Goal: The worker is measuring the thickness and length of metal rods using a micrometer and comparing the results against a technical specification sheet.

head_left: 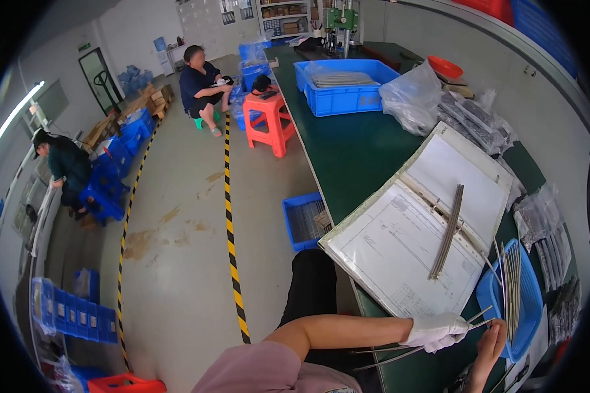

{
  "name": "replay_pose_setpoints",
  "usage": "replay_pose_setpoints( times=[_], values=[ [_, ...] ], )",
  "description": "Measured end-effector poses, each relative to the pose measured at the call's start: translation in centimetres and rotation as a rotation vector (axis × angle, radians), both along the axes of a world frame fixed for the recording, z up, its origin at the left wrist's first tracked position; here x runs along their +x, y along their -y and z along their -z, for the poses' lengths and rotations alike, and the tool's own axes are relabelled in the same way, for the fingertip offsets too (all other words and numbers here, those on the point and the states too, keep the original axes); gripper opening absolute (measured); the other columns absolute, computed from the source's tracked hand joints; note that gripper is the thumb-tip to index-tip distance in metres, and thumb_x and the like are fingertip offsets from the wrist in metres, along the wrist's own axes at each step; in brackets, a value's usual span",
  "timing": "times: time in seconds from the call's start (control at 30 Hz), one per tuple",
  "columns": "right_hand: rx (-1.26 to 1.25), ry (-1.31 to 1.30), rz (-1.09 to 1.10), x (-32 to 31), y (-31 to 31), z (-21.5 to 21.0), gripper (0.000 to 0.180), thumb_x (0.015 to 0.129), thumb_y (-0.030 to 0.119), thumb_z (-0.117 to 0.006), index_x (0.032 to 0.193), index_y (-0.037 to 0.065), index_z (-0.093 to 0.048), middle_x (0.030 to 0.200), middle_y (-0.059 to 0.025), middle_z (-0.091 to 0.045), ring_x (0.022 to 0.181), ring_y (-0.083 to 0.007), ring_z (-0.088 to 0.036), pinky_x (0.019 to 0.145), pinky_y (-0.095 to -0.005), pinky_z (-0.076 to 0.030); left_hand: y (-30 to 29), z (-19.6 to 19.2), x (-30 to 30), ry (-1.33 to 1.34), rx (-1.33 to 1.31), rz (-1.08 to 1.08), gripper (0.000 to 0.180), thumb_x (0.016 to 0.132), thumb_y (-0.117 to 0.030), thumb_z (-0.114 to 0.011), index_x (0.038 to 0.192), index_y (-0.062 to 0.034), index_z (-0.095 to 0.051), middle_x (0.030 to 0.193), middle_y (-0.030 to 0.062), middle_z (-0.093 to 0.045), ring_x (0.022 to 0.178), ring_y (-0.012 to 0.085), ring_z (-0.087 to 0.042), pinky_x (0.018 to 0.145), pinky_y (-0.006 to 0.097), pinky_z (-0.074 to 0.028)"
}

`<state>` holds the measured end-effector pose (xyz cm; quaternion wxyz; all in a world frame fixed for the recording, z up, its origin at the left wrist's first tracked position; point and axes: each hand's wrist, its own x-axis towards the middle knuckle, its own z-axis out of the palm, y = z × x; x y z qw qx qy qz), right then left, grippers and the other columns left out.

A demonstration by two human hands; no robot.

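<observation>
My left hand [438, 331], in a white glove, is closed around a few thin metal rods [390, 359] that stick out on both sides of it. My bare right hand [491, 342] is beside it, its fingers pinched at the far end of one rod. Just beyond my right hand is a light blue plastic basket [530, 321] with several long thin rods [512, 281] leaning in it. A bundle of similar metal rods [447, 232] lies across an open binder [400, 242] with drawing sheets.
The green workbench [288, 78] carries a blue crate [344, 98], plastic bags [413, 95] and bagged parts [537, 213] along the wall. A blue bin [301, 219] stands on the floor beside it. A red stool [267, 121] and two other people [203, 85] are farther off.
</observation>
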<state>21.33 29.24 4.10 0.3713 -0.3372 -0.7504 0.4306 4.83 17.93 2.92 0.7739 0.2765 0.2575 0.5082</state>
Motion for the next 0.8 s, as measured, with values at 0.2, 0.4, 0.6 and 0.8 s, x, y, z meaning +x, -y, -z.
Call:
replay_pose_setpoints(
  times=[0.2, 0.4, 0.6, 0.8],
  values=[
    [0.023, -0.018, -0.131, -0.4, -0.1, 0.4, 0.012, 0.091, 0.017, -0.045, 0.084, 0.008, -0.042, 0.070, 0.0049, -0.036, 0.054, -0.0007, -0.028, 0.046, -0.0177, -0.018, 0.0, 0.2, 0.1, -0.008, -0.015, 0.002, 0.032, 0.089, -0.039, -0.039, 0.067, -0.0156, -0.038, 0.048, -0.0085, -0.021, 0.035, 0.0032, -0.017, 0.032, 0.022, -0.012],
    [0.046, 0.203, -0.090, 1.1, -1.7, 0.8, 0.011, 0.092, 0.012, -0.044, 0.082, 0.007, -0.042, 0.070, 0.0050, -0.035, 0.057, -0.0016, -0.027, 0.048, -0.0187, -0.019, -0.2, 0.0, -0.2, 0.007, 0.006, 0.050, 0.028, 0.087, -0.034, -0.039, 0.066, -0.0157, -0.038, 0.047, -0.0088, -0.021, 0.034, 0.0031, -0.018, 0.032, 0.022, -0.012],
    [0.095, 0.082, -0.080, 0.2, -0.6, 0.5, 0.015, 0.092, 0.017, -0.044, 0.082, 0.006, -0.044, 0.069, 0.0056, -0.033, 0.056, -0.0014, -0.026, 0.048, -0.0187, -0.019, -0.2, 0.2, -0.3, 0.026, 0.001, 0.053, 0.026, 0.085, -0.032, -0.039, 0.065, -0.0160, -0.037, 0.046, -0.0089, -0.021, 0.033, 0.0034, -0.017, 0.032, 0.022, -0.011],
    [0.159, -0.063, -0.072, -0.6, 0.0, 0.2, 0.009, 0.088, 0.012, -0.050, 0.086, 0.007, -0.043, 0.067, 0.0065, -0.032, 0.056, -0.0015, -0.026, 0.048, -0.0181, -0.019, -0.2, 0.5, 0.1, 0.044, -0.008, 0.060, 0.030, 0.087, -0.036, -0.039, 0.064, -0.0164, -0.038, 0.046, -0.0088, -0.021, 0.033, 0.0036, -0.018, 0.032, 0.022, -0.012]
  ],
)
